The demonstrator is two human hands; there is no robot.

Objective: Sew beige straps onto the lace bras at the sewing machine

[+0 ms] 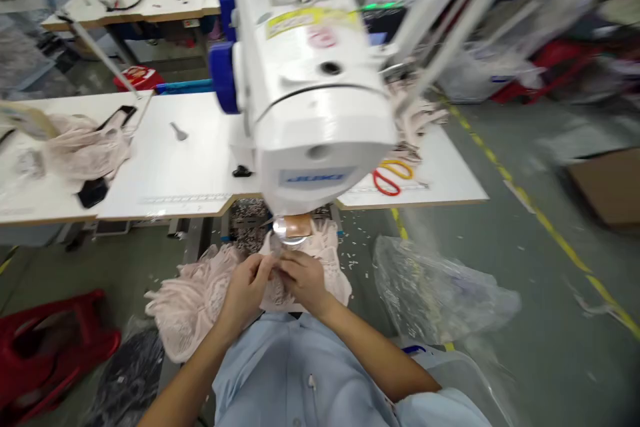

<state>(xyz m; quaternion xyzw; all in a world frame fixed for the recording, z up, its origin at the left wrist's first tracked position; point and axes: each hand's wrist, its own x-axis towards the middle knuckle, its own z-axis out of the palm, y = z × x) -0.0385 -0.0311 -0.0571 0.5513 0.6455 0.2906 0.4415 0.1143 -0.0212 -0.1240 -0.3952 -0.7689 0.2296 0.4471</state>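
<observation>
My left hand (246, 288) and my right hand (304, 280) meet just below the head of a white sewing machine (310, 100). Both hands pinch a piece of pale pink lace fabric (320, 260) close to the needle area. More of the same pink lace (187, 307) spills down to the left over my lap. My fingers are curled together on the cloth. The needle itself is hidden by the machine head and a shiny round part (290, 228).
The white sewing table (170, 173) carries red and yellow scissors (393, 177), another pink lace pile (85, 150) and a black object (93, 192). A clear plastic bag (440, 293) lies on the floor at right, a red stool (45, 347) at left, a cardboard box (607, 183) far right.
</observation>
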